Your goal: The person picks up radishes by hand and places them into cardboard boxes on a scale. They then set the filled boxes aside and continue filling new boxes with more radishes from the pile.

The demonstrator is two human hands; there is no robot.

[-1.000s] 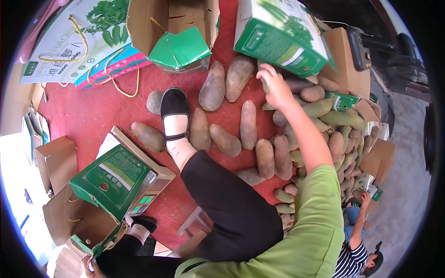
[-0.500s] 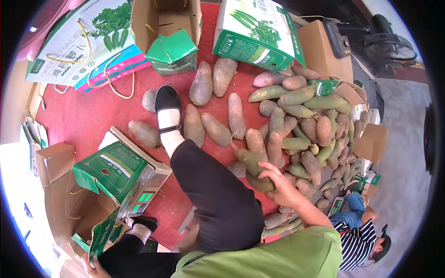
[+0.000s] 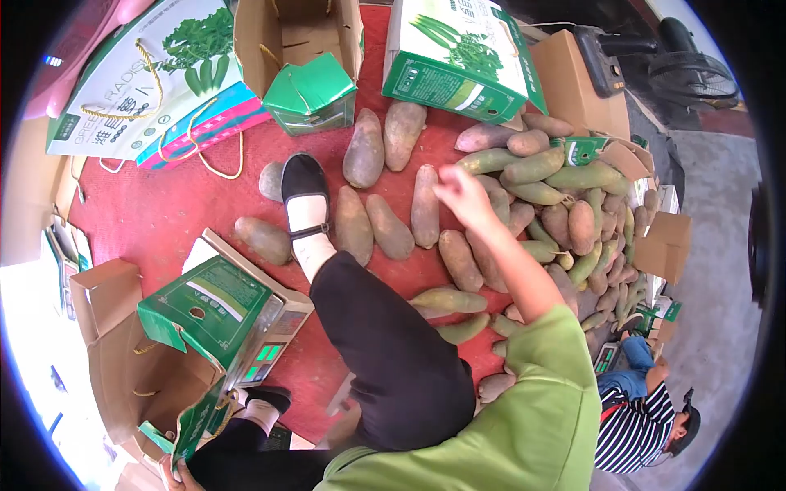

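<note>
My right hand [image 3: 464, 199] is over the pile's left side, fingers slightly apart with nothing visible in them. Its fingertips are close beside an upright-lying brownish radish [image 3: 426, 209]; contact is hard to tell. Below my right forearm lie a green radish [image 3: 449, 301] and another green radish [image 3: 464, 329], near my knee. At the lower left, my left hand [image 3: 178, 476] pinches the edge of an open green-and-brown carton [image 3: 139, 360]. The carton lies tilted on a scale [image 3: 266, 353] with lit green displays; its inside is partly hidden.
A large heap of radishes [image 3: 581, 227] spreads to the right on the red mat [image 3: 184, 196]. Printed cartons [image 3: 446, 69] and a gift bag [image 3: 131, 90] stand at the back. My shoe [image 3: 304, 176] is among loose radishes. A person in stripes [image 3: 630, 430] crouches at lower right.
My right hand has let go of the green radish, which lies nearer my knee, and has moved up towards the brownish radish. My left hand stays at the carton's edge.
</note>
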